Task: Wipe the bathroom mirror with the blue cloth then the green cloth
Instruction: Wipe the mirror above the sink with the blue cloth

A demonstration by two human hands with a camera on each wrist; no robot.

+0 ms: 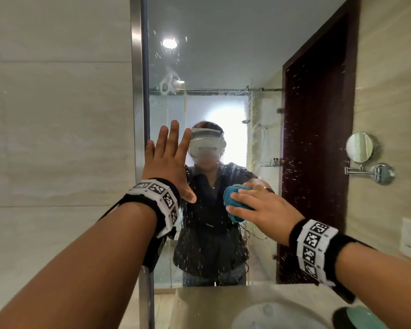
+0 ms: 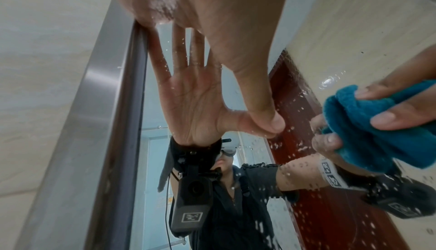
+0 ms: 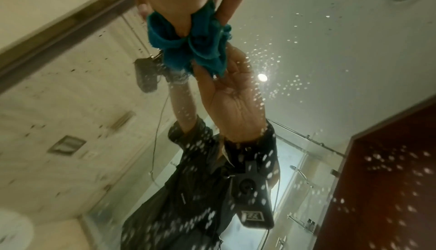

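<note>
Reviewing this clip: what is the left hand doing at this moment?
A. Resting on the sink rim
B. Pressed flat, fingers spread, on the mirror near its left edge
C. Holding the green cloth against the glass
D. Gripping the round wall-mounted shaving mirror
B. The left hand lies open-palmed on the wet bathroom mirror beside its metal frame, holding nothing, while the right hand presses the bunched blue cloth to the glass.

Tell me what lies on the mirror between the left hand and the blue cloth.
Only wet glass: the mirror between the left hand and the blue cloth carries water droplets and the person's reflection, nothing else. The head view shows it best.
</note>
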